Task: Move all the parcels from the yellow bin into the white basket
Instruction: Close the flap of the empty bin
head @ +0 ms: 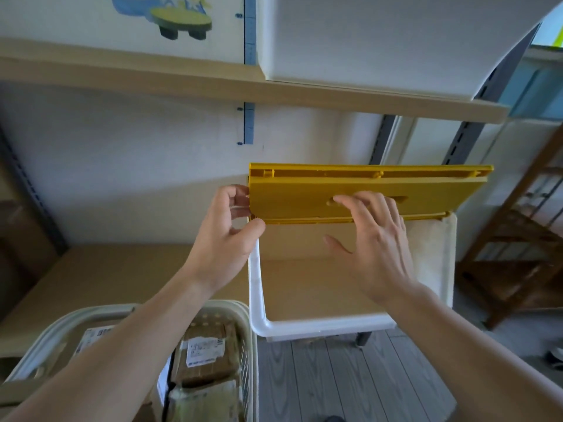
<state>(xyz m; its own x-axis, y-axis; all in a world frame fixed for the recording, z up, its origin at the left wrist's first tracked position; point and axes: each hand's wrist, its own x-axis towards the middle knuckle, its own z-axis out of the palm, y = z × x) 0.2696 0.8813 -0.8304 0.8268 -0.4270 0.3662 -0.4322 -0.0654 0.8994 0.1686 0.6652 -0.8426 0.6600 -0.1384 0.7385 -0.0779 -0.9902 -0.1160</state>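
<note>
The left hand (227, 226) pinches the near-left corner of the flat yellow plastic bin (359, 193); the right hand (373, 236) rests open-fingered against its face. With so light a hold, it could slip and drop into the white plastic tub (259, 306) below.

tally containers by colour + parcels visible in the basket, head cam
Yellow bin: 1, held by left hand, right hand on its face
White bins: 2, lower shelf, upper shelf
White basket: 1
Parcels in the basket: at least 3 (); arms cover part
Total: 7
</note>
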